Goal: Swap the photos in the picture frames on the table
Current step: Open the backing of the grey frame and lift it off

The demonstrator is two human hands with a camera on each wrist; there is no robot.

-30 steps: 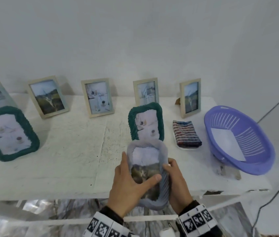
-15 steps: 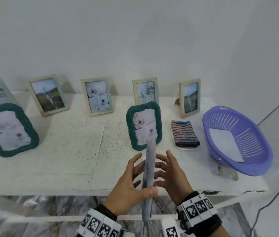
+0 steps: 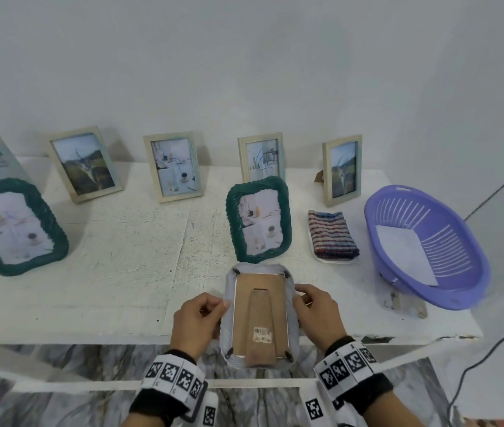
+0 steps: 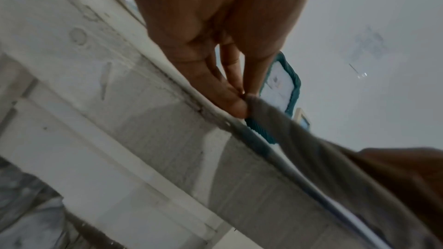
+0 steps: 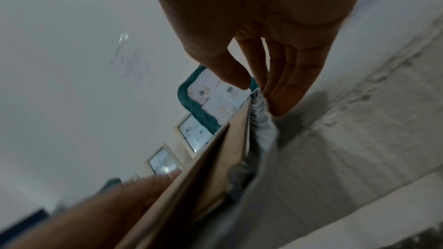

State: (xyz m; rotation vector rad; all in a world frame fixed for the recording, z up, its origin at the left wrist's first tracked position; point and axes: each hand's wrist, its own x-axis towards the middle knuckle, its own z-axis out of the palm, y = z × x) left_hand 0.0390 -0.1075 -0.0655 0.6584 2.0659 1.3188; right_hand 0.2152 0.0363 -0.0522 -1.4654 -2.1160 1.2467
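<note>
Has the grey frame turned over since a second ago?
Yes. The grey frame, held by both hands in front of the standing green frame, showed its photo earlier; now its cardboard back faces up.

White table, picture frames, folded cloth, purple basket

Looking like a plain room in a home, set up as a display corner. A worn white painted table is standing against a bare white wall, with marble-pattern flooring showing below. Wooden photo frames are lining the back edge and green woven frames are standing in front. A folded striped cloth and a purple plastic basket are sitting at the right end. A black cable is trailing down on the right.
</note>
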